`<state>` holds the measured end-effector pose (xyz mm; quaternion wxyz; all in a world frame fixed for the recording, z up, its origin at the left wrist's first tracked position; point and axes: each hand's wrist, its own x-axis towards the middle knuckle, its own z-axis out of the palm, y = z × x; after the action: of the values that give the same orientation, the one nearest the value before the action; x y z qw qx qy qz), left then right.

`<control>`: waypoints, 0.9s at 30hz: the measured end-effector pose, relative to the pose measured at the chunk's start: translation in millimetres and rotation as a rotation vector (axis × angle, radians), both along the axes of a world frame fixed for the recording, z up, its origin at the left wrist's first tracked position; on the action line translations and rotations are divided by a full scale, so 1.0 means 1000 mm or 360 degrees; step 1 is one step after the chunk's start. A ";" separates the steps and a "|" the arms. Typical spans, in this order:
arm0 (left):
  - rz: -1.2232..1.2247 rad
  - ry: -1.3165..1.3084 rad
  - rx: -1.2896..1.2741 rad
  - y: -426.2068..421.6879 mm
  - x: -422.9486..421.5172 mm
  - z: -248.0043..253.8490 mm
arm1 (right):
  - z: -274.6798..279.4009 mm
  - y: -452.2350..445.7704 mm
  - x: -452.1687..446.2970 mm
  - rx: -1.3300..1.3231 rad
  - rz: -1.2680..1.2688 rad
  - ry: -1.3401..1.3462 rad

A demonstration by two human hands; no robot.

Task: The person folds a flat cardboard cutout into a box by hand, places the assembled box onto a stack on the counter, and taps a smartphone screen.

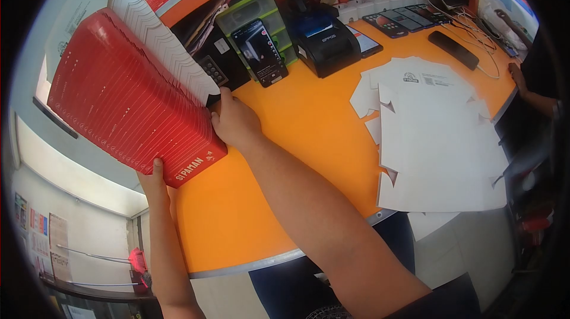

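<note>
A thick stack of red printed cardboard box sheets, lettered "SI PAMAN", stands tilted at the left of the orange table between my hands. Its cut flaps show white and zigzag along the far side. My left hand grips the near bottom edge, thumb on the red face. At the right lower corner, my right hand is closed on the stack's edge; part of its fingers is hidden behind it. Flat white box sheets lie in a pile to the right, their notched edges partly over the table's front edge.
Along the back stand a phone leaning on a green drawer unit and a black receipt printer. Several phones, a power bank-like black slab and cables lie at the back right. Another person's hand rests at the right edge.
</note>
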<state>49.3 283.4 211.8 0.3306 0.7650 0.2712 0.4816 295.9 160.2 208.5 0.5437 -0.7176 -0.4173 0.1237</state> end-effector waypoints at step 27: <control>0.0025 -0.0002 -0.0007 0.000 0.000 0.000 | -0.003 0.002 -0.001 0.0034 -0.0024 -0.0005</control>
<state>49.5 283.4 211.9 0.3287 0.7618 0.2780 0.4841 295.3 161.8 205.9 0.5516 -0.7151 -0.4139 0.1140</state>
